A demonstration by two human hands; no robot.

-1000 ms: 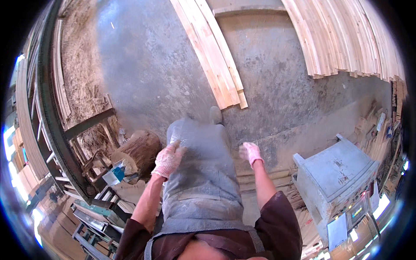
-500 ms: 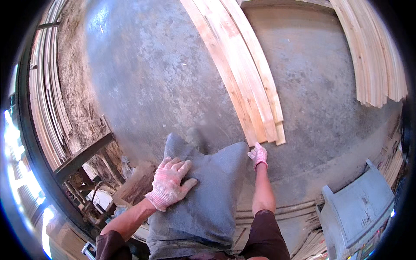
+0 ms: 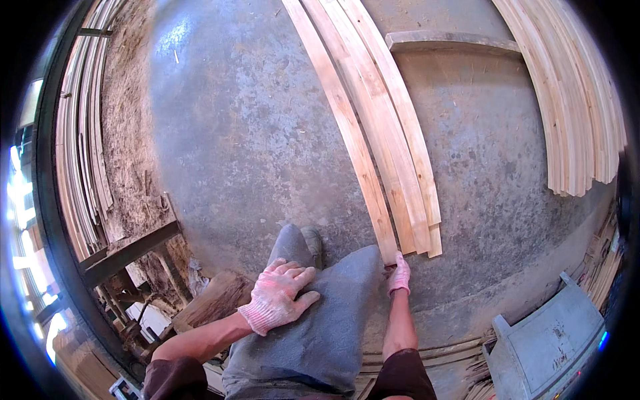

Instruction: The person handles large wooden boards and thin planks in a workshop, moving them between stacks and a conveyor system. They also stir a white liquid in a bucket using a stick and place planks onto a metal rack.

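One plank [image 3: 367, 180] has shifted aside, right fingers [image 3: 400, 261] holding its end, left fingers [image 3: 303, 277] spread.

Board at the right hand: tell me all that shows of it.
A long, narrow, pale wooden board with dark knots, running out at the picture's top. A thin dark gap parts it from the boards on its right. The gloved right hand grips its near end; whether that end is lifted is unclear.
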